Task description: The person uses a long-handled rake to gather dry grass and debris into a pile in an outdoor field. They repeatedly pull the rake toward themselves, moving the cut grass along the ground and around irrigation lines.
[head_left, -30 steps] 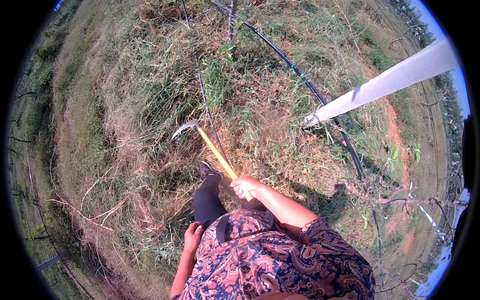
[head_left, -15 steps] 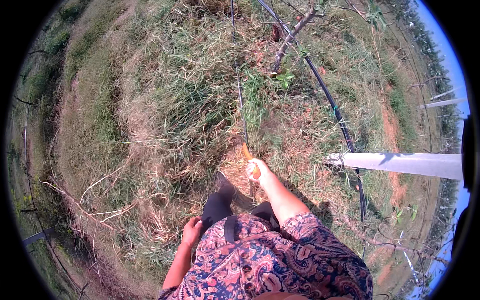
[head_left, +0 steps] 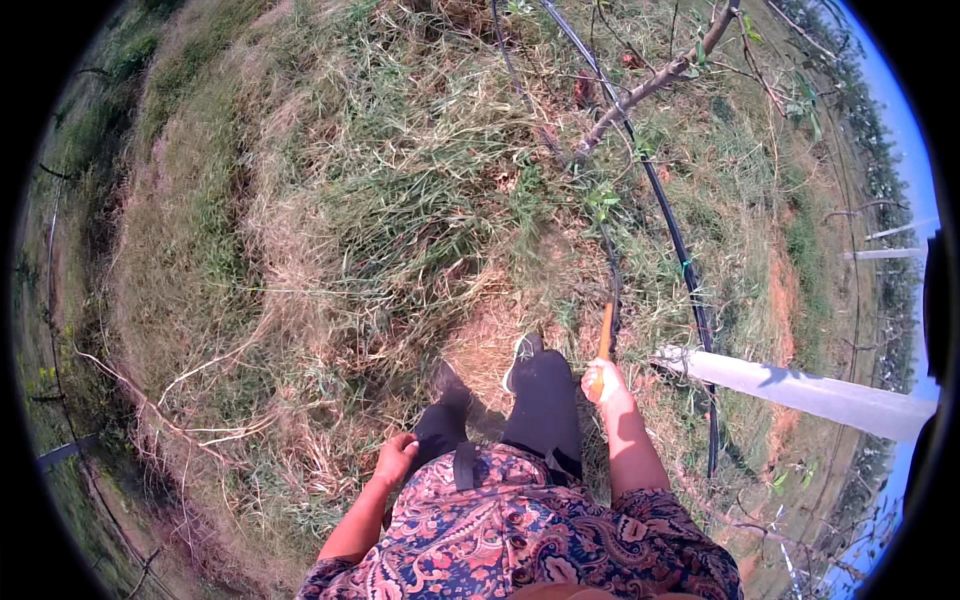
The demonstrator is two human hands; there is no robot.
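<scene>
My right hand [head_left: 603,382] is closed around the orange handle of a hand tool [head_left: 606,335], off to the right of my right leg. The handle points away from me, and I cannot make out the tool's head. Right beside it lies a thin dark hose [head_left: 615,285], bent toward the right and partly hidden in the grass. My left hand [head_left: 397,458] rests by my left thigh with loosely bent fingers and nothing visible in it. Cut, dry and green grass [head_left: 400,220] lies in front of my feet.
A thicker black hose [head_left: 672,225] runs along the right, passing a pale post [head_left: 800,390]. A leaning tree branch [head_left: 660,80] stands far right of centre. Dry bare twigs [head_left: 170,425] spread at the left. Bare soil [head_left: 490,330] shows near my shoes.
My right hand has moved right and slightly nearer with the orange-handled tool. The thin hose has shifted right, bending beside it. My right leg has come forward into view.
</scene>
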